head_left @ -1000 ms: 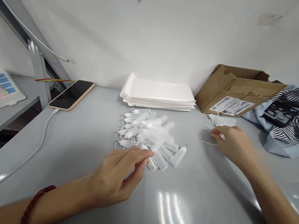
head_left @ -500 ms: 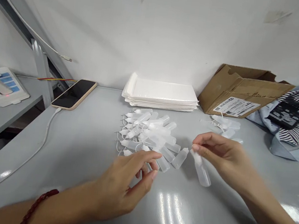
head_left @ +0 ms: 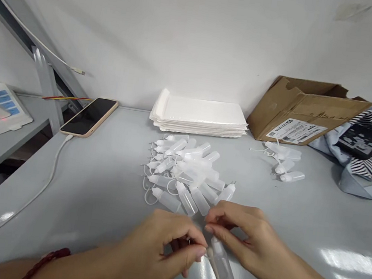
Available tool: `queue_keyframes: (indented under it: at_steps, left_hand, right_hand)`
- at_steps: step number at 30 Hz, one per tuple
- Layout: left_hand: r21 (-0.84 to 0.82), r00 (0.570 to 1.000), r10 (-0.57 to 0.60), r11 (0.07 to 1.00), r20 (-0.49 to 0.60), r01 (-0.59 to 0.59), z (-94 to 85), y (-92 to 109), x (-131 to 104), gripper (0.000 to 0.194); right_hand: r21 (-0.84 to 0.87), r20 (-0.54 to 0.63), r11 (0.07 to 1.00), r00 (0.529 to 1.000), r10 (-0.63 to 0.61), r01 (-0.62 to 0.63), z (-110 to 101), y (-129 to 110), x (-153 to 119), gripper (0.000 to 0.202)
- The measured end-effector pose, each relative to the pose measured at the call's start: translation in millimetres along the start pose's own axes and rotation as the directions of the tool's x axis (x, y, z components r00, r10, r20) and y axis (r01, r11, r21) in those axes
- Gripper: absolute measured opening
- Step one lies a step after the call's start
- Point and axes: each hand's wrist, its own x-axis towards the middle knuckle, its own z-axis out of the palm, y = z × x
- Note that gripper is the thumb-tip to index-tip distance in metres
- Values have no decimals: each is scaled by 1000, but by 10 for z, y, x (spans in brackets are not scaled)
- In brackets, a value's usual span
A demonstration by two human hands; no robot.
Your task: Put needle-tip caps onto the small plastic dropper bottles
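Observation:
My right hand pinches a small translucent needle-tip squeeze bottle at its tip end, the bottle's body slanting down to the right over the table. Close beside its neck is my left hand, thumb and index finger pressed together. What sits in that left pinch is too small to make out. Beyond both hands lies a pile of similar bottles, several with metal needle tips and looped cap straps. A smaller group of these bottles lies at the right, in front of the cardboard box.
White padded envelopes are stacked against the wall. An open cardboard box stands at the back right beside striped cloth. On the left, a phone lies with its white charging cable running along the grey table.
My right hand has brought the bottle left and toward me. My left hand has moved slightly right and nearer, its thumb and index finger now closed beside the bottle's neck.

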Motion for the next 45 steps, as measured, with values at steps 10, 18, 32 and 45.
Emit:
queue_keyframes:
  at_steps: [10,18,32,45]
  left_hand:
    - [-292,994,-97,953,-43,80,-31,-23,33,12]
    - [-290,982,-110,955,-151,62,-75,-5,82,8]
    - [-274,955,-41,961,-293,-42,-157,-52,77,7]
    - [-399,981,-50,916,-188,-29,-208,-51,82,17]
  right_hand:
    - [395,208,886,963,173,-244,21,-12,37,38]
    - [294,232,928,959,161,-227,-37,-96,23,19]
    - [440,244,828,934,262,-347,-177,-28,87,45]
    - [483,275,803,931,240,-349,-183,-69,84,28]
